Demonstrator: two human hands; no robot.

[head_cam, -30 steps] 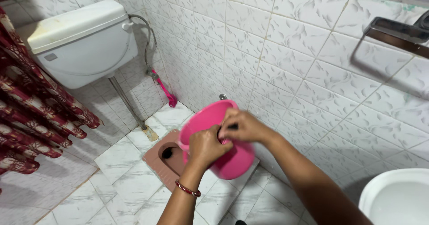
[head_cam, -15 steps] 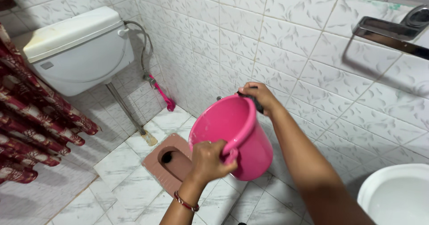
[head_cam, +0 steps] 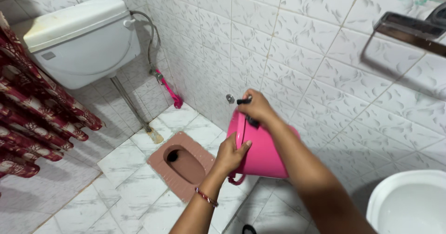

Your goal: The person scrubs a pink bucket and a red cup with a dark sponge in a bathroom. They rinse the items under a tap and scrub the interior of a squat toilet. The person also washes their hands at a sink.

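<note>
The pink bucket (head_cam: 265, 152) is tipped leftward over the squat pan (head_cam: 183, 164) — rim clasped by left hand (head_cam: 232, 156), handle gripped by right hand (head_cam: 255, 108).

White wall tiles (head_cam: 297, 43) with a faint leaf pattern cover the walls, and pale marbled tiles cover the floor (head_cam: 83, 201). A white cistern (head_cam: 81, 41) hangs in the corner, a thin pipe (head_cam: 130, 106) running down from it toward a brown squat pan (head_cam: 183, 162) set in the floor. A metal towel rail (head_cam: 404, 29) is fixed high at right, a white basin (head_cam: 411, 204) sits below it, and red patterned cloth (head_cam: 32, 113) hangs at left.
</note>
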